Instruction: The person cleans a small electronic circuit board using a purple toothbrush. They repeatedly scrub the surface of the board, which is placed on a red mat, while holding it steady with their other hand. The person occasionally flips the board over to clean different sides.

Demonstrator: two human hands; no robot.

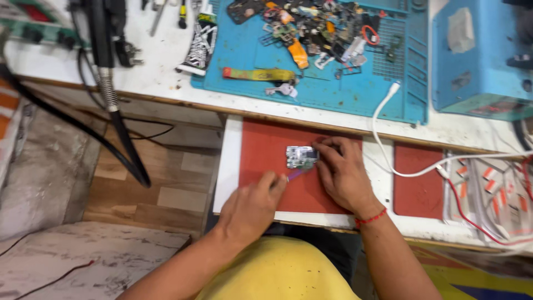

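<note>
A small silver circuit board [300, 156] lies on a red pad [265, 151] set in a white pull-out shelf [229, 161]. My right hand [341, 173] rests on the pad with its fingertips pinning the board's right edge. My left hand [252, 206] is closed around a thin purple-handled tool [296, 174], whose tip points up at the board's lower edge. A red thread is tied on my right wrist.
A blue work mat [333, 91] on the bench above holds several loose phone parts [316, 30], a key on a yellow strap [261, 75] and a tube [201, 41]. A white cable [383, 136] crosses the shelf. A blue box [480, 55] stands right; black hoses [119, 125] hang left.
</note>
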